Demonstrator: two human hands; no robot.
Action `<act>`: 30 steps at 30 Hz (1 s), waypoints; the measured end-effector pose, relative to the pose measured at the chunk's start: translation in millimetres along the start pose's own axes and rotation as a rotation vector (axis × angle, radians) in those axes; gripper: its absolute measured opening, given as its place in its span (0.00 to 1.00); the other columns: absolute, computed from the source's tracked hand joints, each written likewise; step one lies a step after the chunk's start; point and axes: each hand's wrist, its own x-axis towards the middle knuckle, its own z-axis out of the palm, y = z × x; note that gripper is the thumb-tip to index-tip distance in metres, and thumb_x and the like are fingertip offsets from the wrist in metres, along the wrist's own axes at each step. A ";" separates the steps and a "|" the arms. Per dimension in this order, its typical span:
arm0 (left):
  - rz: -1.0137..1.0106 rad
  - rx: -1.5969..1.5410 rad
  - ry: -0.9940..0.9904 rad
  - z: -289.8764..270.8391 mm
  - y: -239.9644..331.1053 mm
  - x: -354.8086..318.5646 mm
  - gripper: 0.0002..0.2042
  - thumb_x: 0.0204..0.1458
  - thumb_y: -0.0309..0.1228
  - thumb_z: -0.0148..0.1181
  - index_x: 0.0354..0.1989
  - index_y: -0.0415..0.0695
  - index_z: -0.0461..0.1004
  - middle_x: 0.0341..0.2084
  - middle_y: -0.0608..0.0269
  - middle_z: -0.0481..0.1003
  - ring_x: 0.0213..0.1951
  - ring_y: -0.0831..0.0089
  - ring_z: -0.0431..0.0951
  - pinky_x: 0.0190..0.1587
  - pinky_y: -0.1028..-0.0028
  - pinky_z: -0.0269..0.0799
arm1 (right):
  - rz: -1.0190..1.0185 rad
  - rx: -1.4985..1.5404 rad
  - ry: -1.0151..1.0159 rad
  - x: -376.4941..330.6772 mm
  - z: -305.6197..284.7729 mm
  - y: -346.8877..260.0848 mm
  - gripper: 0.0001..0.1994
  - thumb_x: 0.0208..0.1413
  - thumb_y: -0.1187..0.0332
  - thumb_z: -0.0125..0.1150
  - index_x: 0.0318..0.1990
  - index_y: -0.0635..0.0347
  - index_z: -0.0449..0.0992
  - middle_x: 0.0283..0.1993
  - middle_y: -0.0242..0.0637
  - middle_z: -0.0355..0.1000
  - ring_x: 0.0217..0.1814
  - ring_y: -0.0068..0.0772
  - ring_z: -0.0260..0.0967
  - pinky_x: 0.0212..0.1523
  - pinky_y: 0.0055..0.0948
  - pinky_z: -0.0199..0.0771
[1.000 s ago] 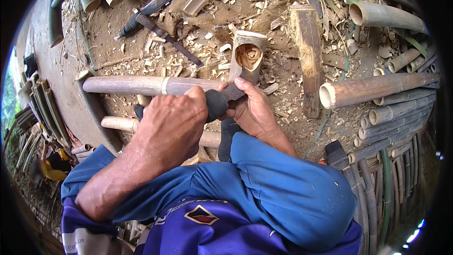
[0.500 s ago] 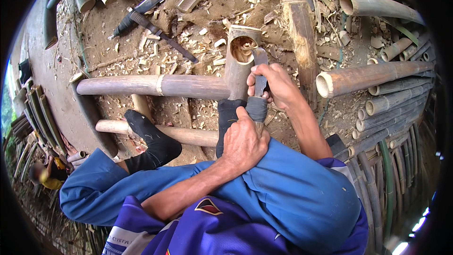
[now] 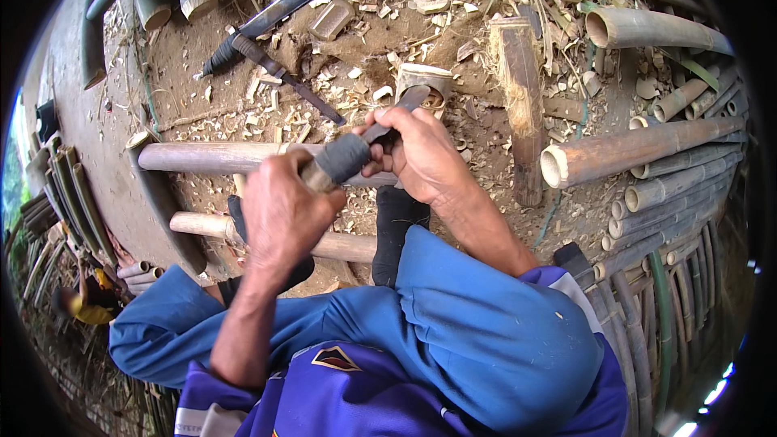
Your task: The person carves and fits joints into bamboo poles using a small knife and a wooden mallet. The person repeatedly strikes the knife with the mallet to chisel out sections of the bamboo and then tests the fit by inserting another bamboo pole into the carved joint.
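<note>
A knife (image 3: 414, 97) with a black-wrapped collar on its handle lies slantwise between my hands. My left hand (image 3: 283, 210) is closed round the butt of the handle. My right hand (image 3: 425, 154) pinches the blade near the collar, its tip pointing to the far right. Just beyond the tip stands the end of a thick bamboo piece (image 3: 425, 77), with a cut hole partly hidden by the blade and my right hand. A bamboo pole (image 3: 210, 157) runs left from behind my hands. My dark-covered foot (image 3: 396, 226) rests against the bamboo frame.
A large sheathed-looking blade (image 3: 275, 12) and a slim dark-handled tool (image 3: 283, 77) lie on shavings at the far left. A fibrous wood block (image 3: 518, 105) is right of my hands. Bamboo poles (image 3: 639, 158) are stacked at right. A person (image 3: 85, 299) is at far left.
My left hand has lifted off my knee and swung left and away from me with the handle. The knife has turned from nearly upright in view to slanting, and my right hand has shifted left.
</note>
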 end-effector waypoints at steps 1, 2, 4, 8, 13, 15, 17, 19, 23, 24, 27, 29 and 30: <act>0.061 0.046 0.045 -10.4 8.9 3.7 0.14 0.37 0.30 0.69 0.33 0.35 0.82 0.24 0.40 0.80 0.29 0.48 0.84 0.37 0.56 0.79 | -0.005 0.101 -0.011 1.0 0.3 -1.3 0.13 0.64 0.66 0.52 0.38 0.69 0.75 0.36 0.43 0.74 0.27 0.25 0.69 0.23 0.36 0.82; 0.082 0.122 0.038 -18.3 17.9 5.4 0.12 0.36 0.29 0.69 0.30 0.35 0.81 0.22 0.40 0.79 0.29 0.47 0.83 0.36 0.55 0.79 | -0.056 0.212 -0.031 -1.5 -0.8 -3.2 0.12 0.64 0.66 0.52 0.40 0.69 0.75 0.37 0.43 0.74 0.28 0.26 0.70 0.25 0.38 0.83; 0.285 0.273 0.110 -30.3 35.1 7.2 0.08 0.38 0.28 0.66 0.25 0.35 0.78 0.19 0.42 0.77 0.27 0.46 0.82 0.34 0.54 0.77 | -0.119 0.290 -0.109 -8.5 -2.8 -7.5 0.13 0.65 0.66 0.51 0.45 0.69 0.73 0.40 0.44 0.75 0.31 0.29 0.72 0.31 0.41 0.84; 0.553 0.495 0.196 -36.3 66.5 5.5 0.04 0.43 0.25 0.63 0.24 0.37 0.76 0.19 0.47 0.77 0.25 0.53 0.82 0.30 0.56 0.77 | -0.184 0.511 -0.215 -19.9 -14.8 -7.3 0.14 0.69 0.64 0.48 0.51 0.67 0.71 0.42 0.44 0.75 0.35 0.33 0.76 0.40 0.38 0.84; 0.824 0.865 0.266 -12.2 103.1 -1.2 0.05 0.42 0.25 0.62 0.26 0.37 0.74 0.23 0.53 0.77 0.25 0.61 0.80 0.26 0.62 0.73 | -0.176 0.789 -0.269 -20.2 -31.8 9.5 0.13 0.71 0.62 0.46 0.52 0.61 0.72 0.45 0.41 0.78 0.49 0.33 0.78 0.49 0.34 0.83; 0.940 1.031 0.374 2.7 107.5 -9.6 0.05 0.42 0.25 0.61 0.25 0.37 0.74 0.20 0.59 0.73 0.24 0.66 0.77 0.25 0.66 0.69 | -0.154 0.895 -0.276 -22.1 -32.7 13.7 0.14 0.72 0.60 0.47 0.51 0.59 0.73 0.46 0.41 0.78 0.50 0.31 0.78 0.48 0.31 0.83; 0.952 1.026 0.297 4.5 92.9 -6.3 0.04 0.42 0.25 0.61 0.25 0.38 0.73 0.20 0.61 0.72 0.24 0.67 0.76 0.26 0.67 0.68 | -0.134 0.960 -0.349 -28.8 -29.8 14.3 0.14 0.72 0.57 0.47 0.49 0.57 0.73 0.47 0.41 0.78 0.50 0.29 0.78 0.46 0.29 0.83; 0.936 0.901 0.269 -5.8 63.9 -3.1 0.05 0.44 0.24 0.61 0.28 0.39 0.71 0.22 0.60 0.71 0.26 0.65 0.76 0.29 0.64 0.70 | -0.133 0.776 -0.347 -41.1 -23.8 13.2 0.14 0.72 0.56 0.48 0.48 0.56 0.73 0.48 0.40 0.78 0.50 0.29 0.78 0.44 0.29 0.83; 0.699 0.598 -0.088 -21.7 8.6 -24.4 0.09 0.46 0.25 0.59 0.36 0.40 0.69 0.27 0.58 0.73 0.32 0.62 0.80 0.34 0.63 0.74 | -0.176 0.376 -0.283 -71.1 -16.3 18.6 0.14 0.71 0.59 0.49 0.50 0.61 0.73 0.52 0.42 0.75 0.50 0.30 0.77 0.41 0.29 0.85; 0.698 0.563 -0.097 -21.5 2.2 -24.2 0.08 0.48 0.25 0.60 0.35 0.39 0.69 0.26 0.58 0.73 0.31 0.64 0.80 0.33 0.63 0.74 | -0.161 0.357 -0.254 -69.6 -15.9 21.9 0.15 0.71 0.60 0.50 0.52 0.64 0.73 0.52 0.44 0.74 0.50 0.31 0.77 0.41 0.29 0.86; 0.718 0.685 0.022 -23.7 -0.2 -14.2 0.08 0.49 0.25 0.60 0.36 0.39 0.70 0.27 0.58 0.74 0.31 0.66 0.80 0.32 0.65 0.74 | -0.052 0.419 -0.255 -54.7 -14.8 31.4 0.17 0.71 0.61 0.51 0.55 0.68 0.72 0.52 0.47 0.75 0.50 0.35 0.78 0.44 0.32 0.87; 0.756 0.811 0.088 -36.0 12.3 8.0 0.05 0.52 0.28 0.63 0.33 0.41 0.75 0.27 0.62 0.77 0.33 0.70 0.82 0.33 0.69 0.75 | 0.006 0.595 -0.266 -33.6 -10.4 34.5 0.19 0.72 0.60 0.50 0.57 0.70 0.71 0.52 0.48 0.76 0.49 0.38 0.79 0.48 0.35 0.87; 0.829 0.791 0.055 -44.6 17.8 16.9 0.10 0.50 0.25 0.62 0.39 0.37 0.73 0.30 0.55 0.78 0.33 0.61 0.82 0.34 0.63 0.75 | 0.036 0.669 -0.261 -27.5 -8.4 34.6 0.20 0.72 0.60 0.50 0.58 0.71 0.70 0.52 0.48 0.76 0.48 0.39 0.80 0.51 0.37 0.87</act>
